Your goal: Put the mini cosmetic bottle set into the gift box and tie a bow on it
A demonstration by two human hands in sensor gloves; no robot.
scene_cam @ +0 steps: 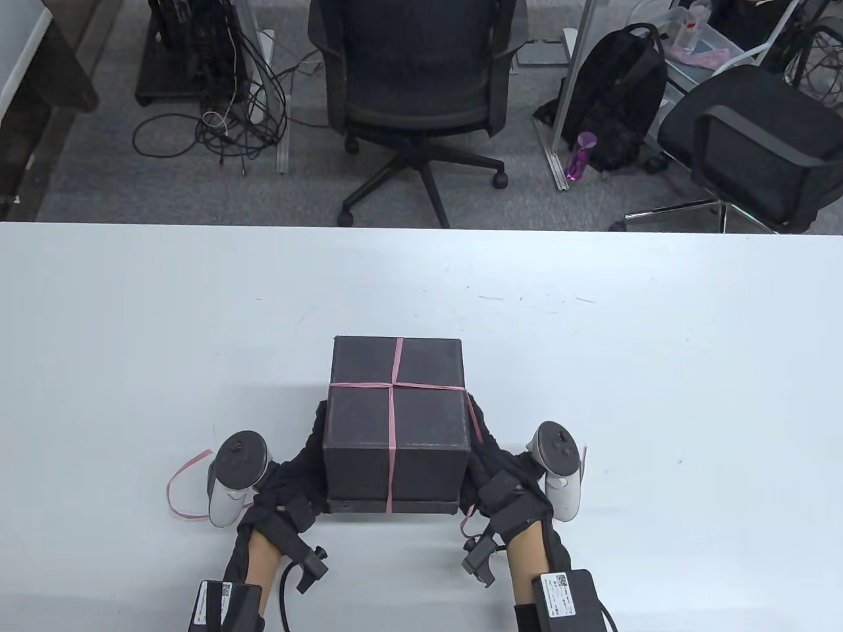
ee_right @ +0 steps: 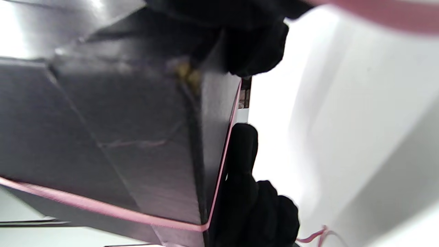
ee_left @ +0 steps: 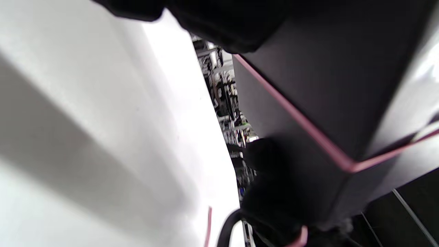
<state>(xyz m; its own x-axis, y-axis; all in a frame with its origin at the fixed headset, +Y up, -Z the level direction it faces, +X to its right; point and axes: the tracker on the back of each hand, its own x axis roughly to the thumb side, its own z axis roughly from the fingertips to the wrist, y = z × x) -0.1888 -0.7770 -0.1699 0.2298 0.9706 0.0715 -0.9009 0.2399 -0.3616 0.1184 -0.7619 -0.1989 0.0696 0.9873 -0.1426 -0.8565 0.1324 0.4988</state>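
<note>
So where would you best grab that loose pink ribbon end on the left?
Pinch the loose ribbon end near its curled tip, coming from above on the box's left; there it lies free on the table, while elsewhere it runs tight around the box.

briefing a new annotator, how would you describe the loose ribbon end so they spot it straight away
Start at the white table and find the black gift box near its front edge, held between two gloved hands. Just outside the left hand, a thin pink ribbon end curls in a loop on the bare tabletop. Unlike the ribbon crossed tight over the box, it lies slack.
</note>
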